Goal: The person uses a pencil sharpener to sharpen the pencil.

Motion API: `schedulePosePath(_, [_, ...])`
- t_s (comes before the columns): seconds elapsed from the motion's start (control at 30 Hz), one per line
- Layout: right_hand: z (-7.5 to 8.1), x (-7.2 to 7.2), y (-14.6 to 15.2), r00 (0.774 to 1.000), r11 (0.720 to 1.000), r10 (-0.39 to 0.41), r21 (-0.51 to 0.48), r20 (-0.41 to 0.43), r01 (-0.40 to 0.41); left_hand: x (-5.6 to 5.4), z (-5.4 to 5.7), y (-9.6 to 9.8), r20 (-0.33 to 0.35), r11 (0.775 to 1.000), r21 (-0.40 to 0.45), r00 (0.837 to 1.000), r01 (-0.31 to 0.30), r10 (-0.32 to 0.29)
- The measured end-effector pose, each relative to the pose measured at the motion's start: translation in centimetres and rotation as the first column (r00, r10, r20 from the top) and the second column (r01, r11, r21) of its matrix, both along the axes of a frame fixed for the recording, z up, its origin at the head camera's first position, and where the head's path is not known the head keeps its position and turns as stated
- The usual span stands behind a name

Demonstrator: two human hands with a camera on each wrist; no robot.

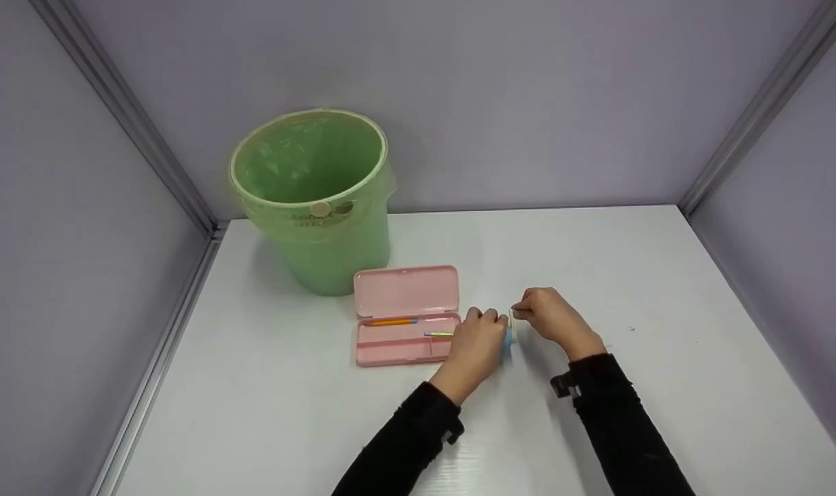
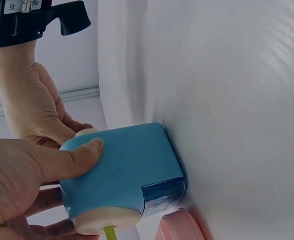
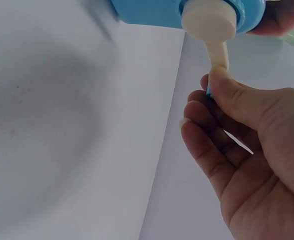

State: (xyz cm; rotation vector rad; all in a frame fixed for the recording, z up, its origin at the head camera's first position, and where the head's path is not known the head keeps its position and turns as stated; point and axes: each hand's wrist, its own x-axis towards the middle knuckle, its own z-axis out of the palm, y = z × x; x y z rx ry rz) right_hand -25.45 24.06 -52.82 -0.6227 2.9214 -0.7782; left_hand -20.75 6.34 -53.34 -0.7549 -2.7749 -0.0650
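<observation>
My left hand (image 1: 476, 346) holds a blue crank pencil sharpener (image 2: 124, 162) on the white table, thumb over one face and fingers on the other side. A yellow-green pencil (image 1: 438, 335) sticks out of the cream front of the sharpener, over the pencil case. On the opposite side, my right hand (image 1: 554, 318) pinches the end of the cream crank handle (image 3: 217, 52) between thumb and fingers. Most of the sharpener is hidden behind my left hand in the head view. To the left lies an open pink pencil case (image 1: 405, 292) with an orange pencil (image 1: 390, 322) in it.
A large green bin (image 1: 335, 241) with a clear liner stands behind the pencil case, at the table's back left. Pale panels enclose the table (image 1: 266, 413) at the back and sides. Small bits (image 1: 632, 328) lie on the tabletop to the right.
</observation>
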Motion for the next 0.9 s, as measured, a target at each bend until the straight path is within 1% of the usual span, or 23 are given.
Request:
schedulePosePath(0.17, [-1.2, -0.3, 0.0, 1.000, 0.999, 0.013, 0.044, 0.014, -0.014, 0.1, 0.1, 0.0, 0.016, 1.000, 0.007, 1.000, 0.009, -0.009])
schedulePosePath(0.33, [-1.9, -0.3, -0.1, 0.999, 0.999, 0.013, 0.044, 0.031, -0.014, -0.1, 0.3, 0.0, 0.040, 1.000, 0.018, 0.999, 0.007, -0.008])
schedulePosePath(0.5, [-2.7, 0.0, -0.1, 0.998, 0.999, 0.040, 0.026, 0.044, -0.041, -0.2, 0.3, -0.2, 0.034, 1.000, 0.028, 0.999, 0.009, -0.010])
schedulePosePath(0.63, [-3.4, 0.5, 0.1, 0.996, 0.997, 0.075, -0.022, 0.044, -0.074, -0.4, 0.3, -0.3, 0.039, 0.998, 0.058, 0.999, 0.016, -0.019])
schedulePosePath(0.7, [-3.7, 0.8, 0.2, 0.996, 0.997, 0.073, -0.040, 0.052, -0.071, -0.4, 0.4, -0.3, 0.045, 0.997, 0.074, 0.999, 0.020, -0.024])
schedulePosePath(0.77, [-3.8, 1.2, 0.2, 0.996, 0.998, 0.058, -0.038, 0.062, -0.056, -0.5, 0.4, -0.3, 0.040, 0.996, 0.085, 0.999, 0.024, -0.027])
schedulePosePath(0.9, [-3.9, 1.8, 0.0, 0.996, 0.999, 0.044, 0.000, 0.076, -0.044, -0.5, 0.5, -0.4, 0.030, 0.996, 0.081, 0.999, 0.028, -0.031])
